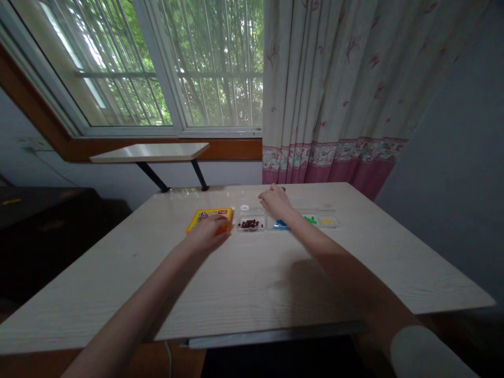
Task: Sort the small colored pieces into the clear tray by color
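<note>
A flat yellow-and-orange box [196, 220] with print on its top lies on the table, left of the middle. My left hand [208, 232] grips its near right part, fingers over the top and thumb at the side. To the right of the box, clear plastic trays stand in a row, with small dark brown pieces [251, 224], blue pieces [280, 224], green pieces [310, 220] and yellow pieces [326, 221]. My right hand [274, 200] hovers above and behind the blue pieces, its fingers bent together. A small dark spot shows beside its fingertips; what they hold is unclear.
The pale wooden table [236, 283] stretches under both arms. At its back left a raised shelf [153, 152] stands on black legs [200, 176]. A curtain [315, 94] hangs behind the table, and a dark piece of furniture [47, 226] stands on the left.
</note>
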